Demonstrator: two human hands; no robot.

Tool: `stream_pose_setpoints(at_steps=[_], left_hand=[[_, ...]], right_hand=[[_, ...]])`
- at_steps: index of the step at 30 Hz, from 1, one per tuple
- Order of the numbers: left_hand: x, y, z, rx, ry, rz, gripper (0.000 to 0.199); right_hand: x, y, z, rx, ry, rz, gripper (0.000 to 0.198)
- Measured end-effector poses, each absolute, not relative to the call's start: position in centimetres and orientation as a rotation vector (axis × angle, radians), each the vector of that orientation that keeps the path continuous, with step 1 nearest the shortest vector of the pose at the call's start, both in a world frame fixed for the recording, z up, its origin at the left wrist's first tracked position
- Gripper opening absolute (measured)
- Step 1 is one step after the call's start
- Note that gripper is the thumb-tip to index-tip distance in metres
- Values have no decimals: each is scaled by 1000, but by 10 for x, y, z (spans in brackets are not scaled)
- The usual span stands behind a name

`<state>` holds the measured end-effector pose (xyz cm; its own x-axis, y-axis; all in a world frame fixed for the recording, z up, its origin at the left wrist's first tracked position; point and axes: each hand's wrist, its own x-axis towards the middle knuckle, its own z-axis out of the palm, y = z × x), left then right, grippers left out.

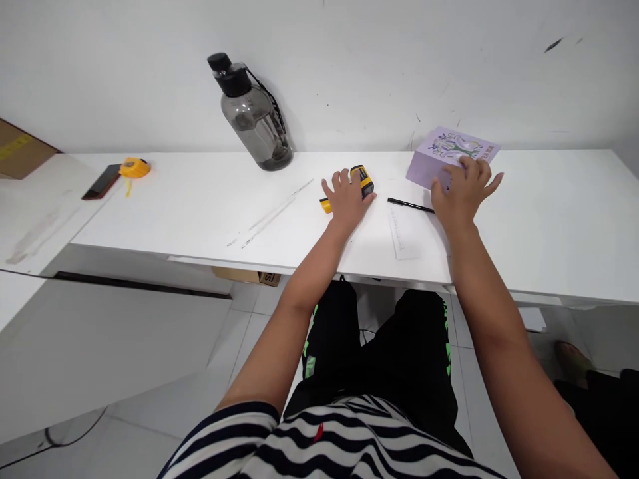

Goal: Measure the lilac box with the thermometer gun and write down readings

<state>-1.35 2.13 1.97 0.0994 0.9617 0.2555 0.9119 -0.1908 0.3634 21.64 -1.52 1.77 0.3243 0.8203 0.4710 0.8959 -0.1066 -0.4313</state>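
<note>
My left hand (pixel 346 199) lies over a yellow-and-black handheld tool (pixel 363 178), thumb and index finger around its blocky head. Its yellow tail end shows past my other fingers; the middle is covered, so the exact kind is unclear. My right hand (pixel 462 189) grips the near right part of a purple box (pixel 423 166), thumb on its front face and fingers on its printed top, little finger sticking out. A black pen (pixel 408 205) lies between my hands, one end near my right wrist. Below the pen is a white paper slip (pixel 403 233) with handwriting.
A grey bottle (pixel 257 126) with a black cap stands against the wall. Farther left, a yellow tape measure (pixel 134 167) touches a dark flat block (pixel 102 181). A cardboard box (pixel 22 150) is at the far left. The white table's (pixel 549 233) front edge is before my legs.
</note>
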Motion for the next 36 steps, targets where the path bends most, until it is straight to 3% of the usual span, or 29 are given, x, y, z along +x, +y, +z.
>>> stream_pose_setpoints(at_steps=[5,9,12,16,20,23,27,30,36], left_hand=[[-4,12,16,2467,1201,783,38],[0,6,13,2539,886,556,51],[-1,8,10,2536,876,424,65],[-4,13,7,2501,869,397,64],[-4,14,4,2517,931,326,62],[-2,13,4,2555,983,297,51],[0,13,6,2550,1028,228,46],[2,14,8,2524,1047,228,49],[2,16,8,2523,1004,236,51]], right_hand=[[207,-28,41,-1935,-1869,-96,43],[197,-38,47,-2222,-2189,46,41],[198,-39,42,-2332,-2230,96,43],[211,-40,31,-2249,-1964,23,44],[208,-49,17,-1493,-1707,427,53],[189,-62,2,-1007,-1736,706,71],[167,-78,-10,-1174,-1682,432,40],[165,-82,-11,-1303,-1590,336,40],[172,-76,-3,-1193,-1509,973,58]])
